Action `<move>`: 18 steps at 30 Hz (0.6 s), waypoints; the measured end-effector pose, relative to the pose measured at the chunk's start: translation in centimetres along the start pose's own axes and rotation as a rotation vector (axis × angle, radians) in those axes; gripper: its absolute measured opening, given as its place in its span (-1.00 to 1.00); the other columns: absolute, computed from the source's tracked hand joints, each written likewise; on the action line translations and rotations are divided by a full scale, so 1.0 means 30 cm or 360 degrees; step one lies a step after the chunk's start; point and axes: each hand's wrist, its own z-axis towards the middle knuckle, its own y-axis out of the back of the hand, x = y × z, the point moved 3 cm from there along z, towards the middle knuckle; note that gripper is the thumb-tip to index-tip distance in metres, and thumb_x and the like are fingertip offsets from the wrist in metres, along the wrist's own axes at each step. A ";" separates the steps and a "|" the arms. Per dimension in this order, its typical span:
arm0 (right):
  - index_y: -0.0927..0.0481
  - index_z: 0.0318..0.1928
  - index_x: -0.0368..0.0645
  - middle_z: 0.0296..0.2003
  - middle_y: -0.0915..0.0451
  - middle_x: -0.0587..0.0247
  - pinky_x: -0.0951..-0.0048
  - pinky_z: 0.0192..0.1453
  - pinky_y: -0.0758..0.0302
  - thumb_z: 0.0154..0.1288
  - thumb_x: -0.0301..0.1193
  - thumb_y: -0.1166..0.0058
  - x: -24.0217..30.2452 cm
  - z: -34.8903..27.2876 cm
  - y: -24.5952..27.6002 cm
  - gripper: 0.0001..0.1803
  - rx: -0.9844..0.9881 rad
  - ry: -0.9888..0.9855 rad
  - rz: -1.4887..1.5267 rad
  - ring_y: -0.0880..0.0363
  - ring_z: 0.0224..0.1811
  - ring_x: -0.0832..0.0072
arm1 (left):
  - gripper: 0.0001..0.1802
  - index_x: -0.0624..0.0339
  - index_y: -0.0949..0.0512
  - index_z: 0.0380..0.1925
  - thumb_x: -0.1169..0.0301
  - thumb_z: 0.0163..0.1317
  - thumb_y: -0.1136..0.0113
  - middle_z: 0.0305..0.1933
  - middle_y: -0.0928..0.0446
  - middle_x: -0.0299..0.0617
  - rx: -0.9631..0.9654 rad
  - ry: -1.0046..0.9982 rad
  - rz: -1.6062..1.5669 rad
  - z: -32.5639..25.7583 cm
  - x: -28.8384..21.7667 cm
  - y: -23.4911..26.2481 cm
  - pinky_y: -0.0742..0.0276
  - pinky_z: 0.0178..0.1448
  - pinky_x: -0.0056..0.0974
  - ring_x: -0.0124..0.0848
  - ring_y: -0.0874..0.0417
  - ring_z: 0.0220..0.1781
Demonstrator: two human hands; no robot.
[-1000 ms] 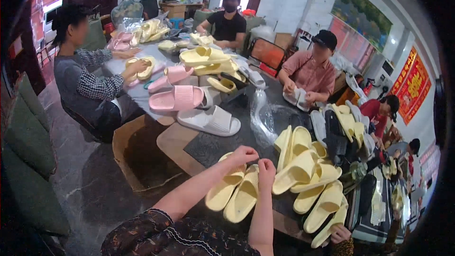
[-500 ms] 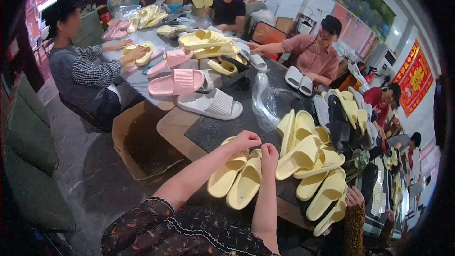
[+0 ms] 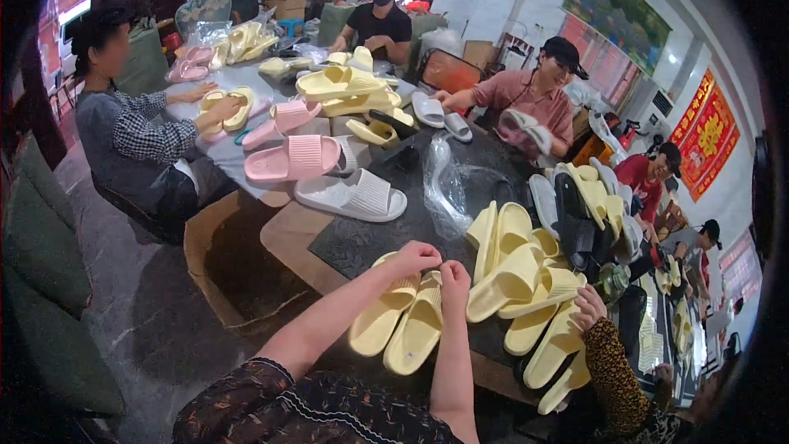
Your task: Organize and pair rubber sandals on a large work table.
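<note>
A pair of pale yellow ribbed slippers (image 3: 415, 337) lies side by side at the table's near edge, toes away from me. Above their straps, my left hand (image 3: 417, 258) is closed in a pinch. Beside it, my right hand (image 3: 454, 281) is pinched too, its fingertips almost meeting the left's. Whatever the fingers hold, if anything, is too small to make out. Just right of my right hand leans a heap of yellow slippers (image 3: 508, 284).
A co-worker's hand (image 3: 589, 309) in a leopard-print sleeve touches the heap's right side. A grey slipper (image 3: 353, 196), a pink slipper (image 3: 294, 159) and a clear plastic bag (image 3: 444, 189) lie farther off. An open cardboard box (image 3: 234, 255) stands left of the table. Several people sit around it.
My hands stay pinched over the yellow pair. Across the table, a person has lifted grey slippers; another has lowered a yellow pair. The leopard-sleeved hand has moved up to the heap.
</note>
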 end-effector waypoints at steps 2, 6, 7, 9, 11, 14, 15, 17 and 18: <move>-0.52 -0.34 -0.25 -0.47 -0.44 0.49 0.66 -0.33 -0.29 0.25 -0.45 -0.05 0.012 0.000 -0.003 -0.89 0.0002 -0.0024 0.0025 -0.33 -0.41 0.74 | -0.83 0.21 -0.64 -0.41 0.33 0.09 -0.23 -0.46 -0.57 -0.40 0.0004 0.0083 -0.0009 0.002 -0.012 -0.005 -0.41 -0.28 -0.46 -0.65 -0.49 -0.37; -0.51 -0.32 -0.24 -0.47 -0.43 0.49 0.65 -0.34 -0.28 0.28 -0.43 -0.02 0.040 -0.007 -0.013 -0.88 0.0001 -0.0049 -0.0136 -0.32 -0.42 0.74 | -0.82 0.22 -0.64 -0.39 0.34 0.08 -0.23 -0.45 -0.58 -0.39 0.0033 0.0156 -0.0100 0.004 -0.008 0.003 -0.43 -0.27 -0.46 -0.65 -0.50 -0.37; -0.51 -0.31 -0.24 -0.46 -0.43 0.49 0.65 -0.34 -0.28 0.29 -0.42 -0.01 0.037 -0.010 -0.014 -0.87 -0.0006 -0.0104 -0.0154 -0.32 -0.41 0.74 | -0.82 0.22 -0.64 -0.39 0.34 0.08 -0.23 -0.45 -0.58 -0.39 0.0034 0.0160 -0.0133 0.004 -0.002 0.003 -0.43 -0.27 -0.46 -0.65 -0.50 -0.37; -0.51 -0.30 -0.24 -0.46 -0.43 0.48 0.65 -0.34 -0.27 0.29 -0.42 0.00 0.024 0.002 -0.013 -0.87 -0.0003 -0.0069 -0.0170 -0.32 -0.40 0.73 | -0.82 0.23 -0.64 -0.40 0.34 0.08 -0.24 -0.45 -0.58 -0.40 0.0022 0.0140 -0.0079 0.015 0.008 0.015 -0.42 -0.27 -0.47 -0.66 -0.50 -0.37; -0.51 -0.31 -0.24 -0.45 -0.44 0.47 0.65 -0.33 -0.28 0.28 -0.42 0.00 0.024 0.004 -0.022 -0.87 0.0003 -0.0160 -0.0065 -0.32 -0.39 0.73 | -0.82 0.23 -0.64 -0.40 0.34 0.08 -0.24 -0.45 -0.58 -0.40 -0.0001 0.0137 -0.0029 0.009 0.032 0.018 -0.41 -0.28 -0.47 -0.66 -0.49 -0.38; -0.51 -0.32 -0.23 -0.44 -0.45 0.47 0.66 -0.30 -0.30 0.26 -0.44 -0.01 -0.004 0.003 0.003 -0.89 -0.0026 -0.0121 -0.0079 -0.34 -0.37 0.73 | -0.83 0.23 -0.64 -0.42 0.34 0.08 -0.24 -0.48 -0.56 -0.41 0.0067 0.0175 -0.0120 0.017 0.026 -0.001 -0.40 -0.30 -0.47 -0.67 -0.47 -0.39; -0.50 -0.32 -0.24 -0.44 -0.45 0.46 0.66 -0.29 -0.30 0.26 -0.45 0.00 -0.015 0.007 0.010 -0.90 -0.0037 -0.0140 -0.0001 -0.35 -0.37 0.73 | -0.83 0.23 -0.64 -0.42 0.34 0.08 -0.24 -0.48 -0.56 -0.41 0.0074 0.0179 -0.0121 0.022 0.020 0.000 -0.40 -0.30 -0.47 -0.67 -0.47 -0.39; -0.50 -0.34 -0.23 -0.45 -0.44 0.48 0.66 -0.30 -0.31 0.27 -0.47 0.00 -0.006 0.005 -0.005 -0.91 -0.0020 -0.0090 -0.0021 -0.35 -0.39 0.72 | -0.83 0.23 -0.63 -0.43 0.34 0.09 -0.23 -0.49 -0.56 -0.41 0.0079 0.0108 -0.0104 0.012 0.019 0.002 -0.40 -0.31 -0.46 -0.67 -0.47 -0.40; -0.50 -0.34 -0.23 -0.45 -0.44 0.48 0.65 -0.31 -0.32 0.27 -0.48 -0.01 0.000 0.009 -0.015 -0.92 -0.0016 -0.0011 -0.0029 -0.35 -0.40 0.71 | -0.83 0.23 -0.63 -0.44 0.34 0.08 -0.23 -0.50 -0.55 -0.41 0.0047 0.0179 -0.0011 0.011 0.023 0.005 -0.40 -0.32 -0.45 -0.66 -0.47 -0.41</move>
